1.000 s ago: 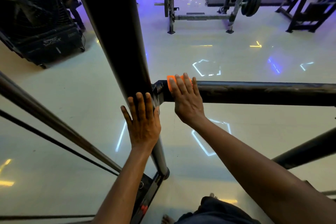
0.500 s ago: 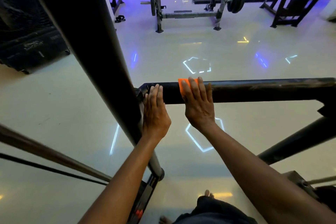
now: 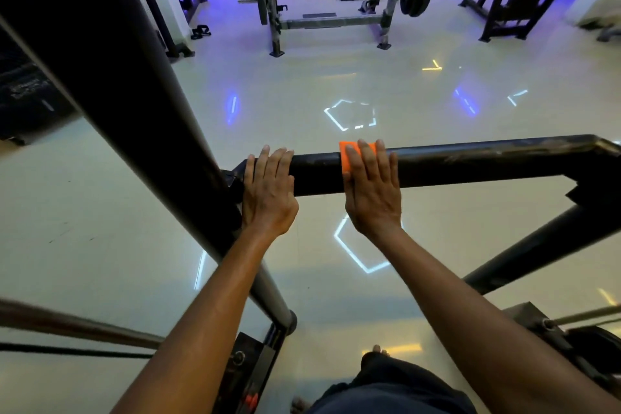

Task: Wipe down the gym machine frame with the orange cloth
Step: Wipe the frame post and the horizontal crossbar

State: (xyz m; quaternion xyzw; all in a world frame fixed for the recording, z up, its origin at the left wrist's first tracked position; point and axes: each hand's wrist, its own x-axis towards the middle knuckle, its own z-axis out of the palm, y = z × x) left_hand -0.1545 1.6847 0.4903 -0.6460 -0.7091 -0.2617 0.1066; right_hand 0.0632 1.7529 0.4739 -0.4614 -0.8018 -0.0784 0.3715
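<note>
The gym machine frame has a black horizontal bar (image 3: 470, 163) running right from a thick black slanted post (image 3: 111, 84). My right hand (image 3: 373, 188) lies flat on the bar and presses the orange cloth (image 3: 346, 156) against it; only the cloth's left and top edges show past the fingers. My left hand (image 3: 268, 188) rests over the bar's left end, beside the joint with the post, fingers curled over the top, with no cloth in it.
A lower black brace (image 3: 544, 245) slants up to the bar's right corner. Thin rods (image 3: 67, 329) cross at lower left. Across the glossy floor stand a barbell rack (image 3: 336, 10) with weight plates and a dark bench frame (image 3: 510, 0).
My left hand left the slanted post and came onto the horizontal bar's left end. My right hand slid the orange cloth to the right along the bar.
</note>
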